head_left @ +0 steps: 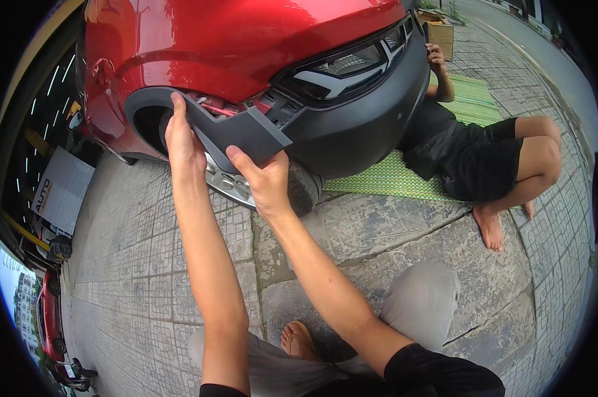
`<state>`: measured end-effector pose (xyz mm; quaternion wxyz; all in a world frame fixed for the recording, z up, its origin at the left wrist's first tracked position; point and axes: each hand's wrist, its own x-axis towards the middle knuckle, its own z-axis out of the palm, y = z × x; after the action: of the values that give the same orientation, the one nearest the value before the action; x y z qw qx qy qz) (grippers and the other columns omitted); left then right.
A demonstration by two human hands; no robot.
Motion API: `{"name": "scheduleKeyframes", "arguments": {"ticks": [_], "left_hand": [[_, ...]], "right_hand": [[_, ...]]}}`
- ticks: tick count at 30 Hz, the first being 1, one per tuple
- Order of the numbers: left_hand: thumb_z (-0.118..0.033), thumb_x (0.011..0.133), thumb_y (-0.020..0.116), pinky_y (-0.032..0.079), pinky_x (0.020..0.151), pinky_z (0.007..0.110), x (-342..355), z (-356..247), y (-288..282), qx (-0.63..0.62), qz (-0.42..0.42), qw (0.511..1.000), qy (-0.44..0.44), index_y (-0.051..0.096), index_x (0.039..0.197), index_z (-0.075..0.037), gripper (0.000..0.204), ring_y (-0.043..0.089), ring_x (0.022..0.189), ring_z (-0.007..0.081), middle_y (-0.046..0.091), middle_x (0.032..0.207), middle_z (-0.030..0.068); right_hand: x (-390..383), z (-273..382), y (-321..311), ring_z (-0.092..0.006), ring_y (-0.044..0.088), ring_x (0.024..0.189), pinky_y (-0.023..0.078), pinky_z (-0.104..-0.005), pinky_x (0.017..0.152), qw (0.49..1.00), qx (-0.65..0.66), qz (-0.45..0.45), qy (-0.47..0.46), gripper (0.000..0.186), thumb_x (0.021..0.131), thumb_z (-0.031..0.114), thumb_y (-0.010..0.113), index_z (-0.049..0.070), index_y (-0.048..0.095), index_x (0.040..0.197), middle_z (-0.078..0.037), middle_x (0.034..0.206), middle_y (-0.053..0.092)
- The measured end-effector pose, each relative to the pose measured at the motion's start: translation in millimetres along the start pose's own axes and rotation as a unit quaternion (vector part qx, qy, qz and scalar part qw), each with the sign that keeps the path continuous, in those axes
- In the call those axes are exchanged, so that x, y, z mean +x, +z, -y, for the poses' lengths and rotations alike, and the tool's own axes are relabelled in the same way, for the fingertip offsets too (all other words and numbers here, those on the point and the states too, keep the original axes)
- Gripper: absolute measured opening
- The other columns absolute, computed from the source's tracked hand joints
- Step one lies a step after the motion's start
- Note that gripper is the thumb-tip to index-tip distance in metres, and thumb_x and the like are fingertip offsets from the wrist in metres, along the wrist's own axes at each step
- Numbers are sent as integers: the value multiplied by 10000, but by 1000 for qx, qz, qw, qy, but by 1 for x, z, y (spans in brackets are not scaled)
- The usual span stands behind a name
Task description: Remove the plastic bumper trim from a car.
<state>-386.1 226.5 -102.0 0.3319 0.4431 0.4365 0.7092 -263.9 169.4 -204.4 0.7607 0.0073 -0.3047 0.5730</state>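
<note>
A dark grey plastic wheel arch trim (247, 134) curves round the wheel opening of a red car (226, 49). Its wide end stands away from the body, and pink-red structure shows in the gap above it. My left hand (185, 147) grips the trim's lower edge further along the arch, thumb on the outer face. Closed on the wide end, my right hand (270, 184) presses its thumb to the front while the fingers are hidden behind. Beside that end is the black bumper (365, 126), under the headlight (345, 66). The wheel (304, 188) sits partly hidden behind my hands.
Another person (457, 152) in dark clothes lies on a green woven mat (371, 178) by the bumper, one hand (436, 58) raised at its far side. A cardboard box (439, 40) stands behind. Paving (140, 245) surrounds the car; a grey-white panel (64, 192) leans at left.
</note>
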Motion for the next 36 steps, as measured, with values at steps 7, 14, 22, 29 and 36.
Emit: {"name": "scheduleKeyframes", "arguments": {"ticks": [7, 14, 22, 29, 36], "left_hand": [[-522, 1183, 359, 592, 969, 483, 11, -10, -10, -109, -9, 990, -88, 632, 1286, -86, 525, 678, 1039, 244, 701, 1127, 70], [-481, 1194, 355, 607, 924, 448, 10, 3, 17, -81, -176, 981, -4, 675, 1274, -91, 510, 702, 969, 240, 735, 1139, 80], [-419, 1166, 516, 432, 582, 333, -9, -4, 19, -25, -204, 978, -22, 608, 1010, -152, 323, 467, 637, 115, 513, 761, -23], [-434, 1132, 594, 361, 530, 273, -17, 3, 21, -92, -175, 980, 13, 566, 946, -136, 353, 429, 590, 95, 509, 739, -26], [-385, 1185, 402, 564, 721, 375, -16, -2, 30, -126, -125, 984, 8, 651, 1146, -104, 377, 618, 766, 190, 711, 1008, 64]], "right_hand": [[16, -2, -16, -98, 657, 1110, 535, -293, 979, 998, 33, 38, 28, 342, 963, 4, 762, -22, 696, 1298, -58, 1209, 733], [17, 3, -27, -104, 652, 1127, 533, -300, 993, 994, 38, 94, 48, 323, 977, 1, 734, -32, 709, 1297, -57, 1230, 738], [16, 15, -30, -27, 572, 794, 483, -243, 696, 986, 17, 111, 123, 208, 980, -5, 711, -45, 757, 1179, 41, 887, 687], [30, 30, -41, -18, 516, 712, 423, -234, 618, 972, -28, 151, 176, 223, 956, -22, 702, -63, 755, 1169, 27, 813, 649], [25, 17, -47, -48, 603, 805, 482, -245, 718, 987, -40, 107, 112, 222, 937, -23, 783, -23, 771, 1159, 48, 941, 712]]}}
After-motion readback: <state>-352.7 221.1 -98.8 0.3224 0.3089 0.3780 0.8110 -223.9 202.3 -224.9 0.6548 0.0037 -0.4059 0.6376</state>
